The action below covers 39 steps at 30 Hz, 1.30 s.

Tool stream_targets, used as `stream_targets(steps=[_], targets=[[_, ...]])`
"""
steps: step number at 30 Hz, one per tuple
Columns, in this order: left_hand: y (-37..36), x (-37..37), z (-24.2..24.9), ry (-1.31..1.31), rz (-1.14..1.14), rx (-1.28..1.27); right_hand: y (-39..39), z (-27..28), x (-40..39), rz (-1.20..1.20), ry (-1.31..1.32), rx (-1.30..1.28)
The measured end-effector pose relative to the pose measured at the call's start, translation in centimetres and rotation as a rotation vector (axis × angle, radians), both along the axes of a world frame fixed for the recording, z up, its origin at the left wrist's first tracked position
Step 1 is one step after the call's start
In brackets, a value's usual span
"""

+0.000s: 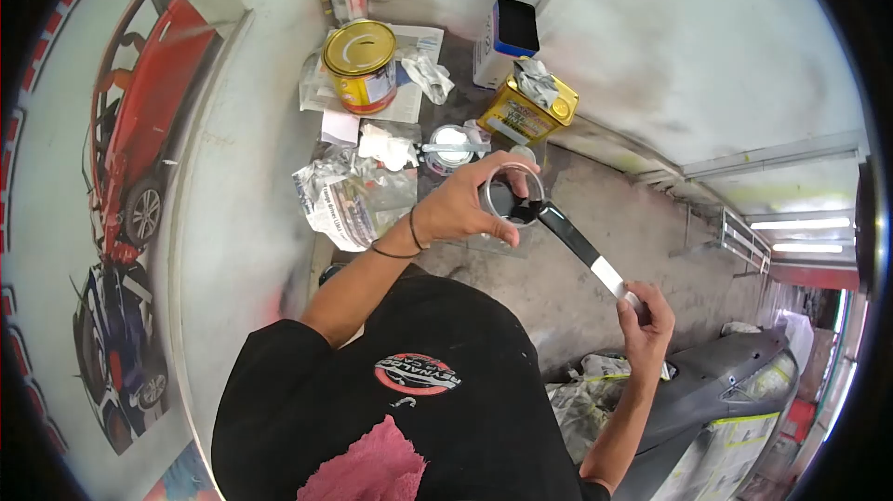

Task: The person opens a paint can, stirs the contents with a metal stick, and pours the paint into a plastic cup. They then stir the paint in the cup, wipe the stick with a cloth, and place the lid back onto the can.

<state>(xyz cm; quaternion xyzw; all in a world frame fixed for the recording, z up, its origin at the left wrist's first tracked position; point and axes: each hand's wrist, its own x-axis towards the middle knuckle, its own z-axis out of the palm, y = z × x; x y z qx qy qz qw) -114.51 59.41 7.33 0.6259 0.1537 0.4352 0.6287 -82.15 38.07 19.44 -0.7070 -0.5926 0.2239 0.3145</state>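
Note:
My left hand [460, 208] grips a small clear cup [514, 187] by its rim and side, holding it up in front of my chest. Dark paint sits in the cup. My right hand [648, 313] pinches the white end of a flat stir stick [581, 245]. The stick's black, paint-coated end reaches into the cup. A thin black band circles my left wrist.
A grey floor holds a round yellow can [361, 64], a square yellow tin [527, 110], a white and blue carton [507, 40], a small open tin [449, 147], rags and crumpled newspaper [349, 194]. A masked grey car part [716, 389] lies lower right. A pink rag [367, 468] hangs at my chest.

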Motion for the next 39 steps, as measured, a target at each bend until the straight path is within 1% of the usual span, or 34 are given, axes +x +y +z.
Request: stream_targets(steps=[2, 4, 6, 7, 9, 10, 11, 13, 15, 17, 19, 21, 25, 26, 27, 29, 31, 33, 35, 37, 39], targets=[[0.4, -0.2, -0.1, -0.008, -0.013, 0.003, -1.2, -0.2, 1.4, -0.011, 0.006, -0.022], [0.7, -0.2, 0.0, -0.012, -0.020, 0.015, -1.3, -0.9, 1.1, -0.015, 0.015, -0.035], [1.0, 0.4, -0.1, -0.026, -0.013, -0.027, -0.8, -2.4, -0.1, -0.055, 0.346, 0.099], [1.2, 0.8, -0.2, -0.023, -0.015, -0.008, -0.4, -2.9, -0.1, -0.054, 0.349, 0.118], [1.5, 1.7, -0.7, 0.002, -0.041, -0.018, 0.5, -3.6, -0.3, -0.102, 0.727, -0.040], [1.5, 2.0, -0.5, 0.028, -0.037, 0.026, 1.1, -3.4, -0.8, -0.079, 0.808, -0.080], [1.6, 2.3, -0.2, 0.030, -0.035, 0.047, 1.5, -3.9, -0.8, -0.069, 0.810, -0.061], [1.6, 2.7, 0.7, 0.026, -0.064, 0.029, 2.8, -4.8, -1.2, 0.050, 1.073, -0.130], [1.6, 3.2, 1.3, -0.009, -0.062, 0.045, 3.9, -4.6, -2.2, 0.079, 1.077, -0.137], [1.7, 3.2, 2.3, -0.046, -0.138, -0.099, 5.2, -4.0, -3.3, 0.078, 1.150, -0.172], [1.9, 3.1, 3.2, -0.055, -0.144, -0.106, 6.5, -3.8, -3.9, 0.117, 1.159, -0.177], [2.0, 2.9, 3.3, -0.112, -0.163, -0.090, 7.4, -4.2, -4.3, 0.232, 1.254, -0.207], [2.1, 1.9, 3.5, -0.127, -0.128, -0.065, 8.9, -4.6, -5.2, 0.278, 1.192, -0.253], [1.9, 1.5, 3.6, -0.141, -0.136, -0.105, 9.1, -4.7, -5.3, 0.271, 1.165, -0.268], [1.8, 0.9, 4.0, -0.085, -0.160, -0.137, 9.2, -4.9, -5.5, 0.264, 1.137, -0.284], [1.7, 0.3, 3.8, -0.065, -0.114, -0.106, 9.2, -5.8, -5.1, 0.242, 1.153, -0.310], [1.5, -0.1, 2.9, -0.099, -0.074, -0.120, 8.9, -5.8, -5.0, 0.210, 1.032, -0.309], [1.2, -0.9, 2.6, -0.094, -0.083, -0.207, 8.1, -5.3, -4.5, 0.189, 1.010, -0.338], [1.3, -1.1, 1.7, -0.127, -0.041, -0.168, 7.2, -5.1, -3.6, 0.132, 0.861, -0.361], [1.7, -1.6, 0.6, -0.050, 0.028, -0.025, 6.2, -4.2, -2.9, 0.097, 0.816, -0.390], [1.5, -1.9, -0.1, -0.051, -0.010, -0.066, 5.1, -3.3, -2.0, 0.063, 0.739, -0.443]])
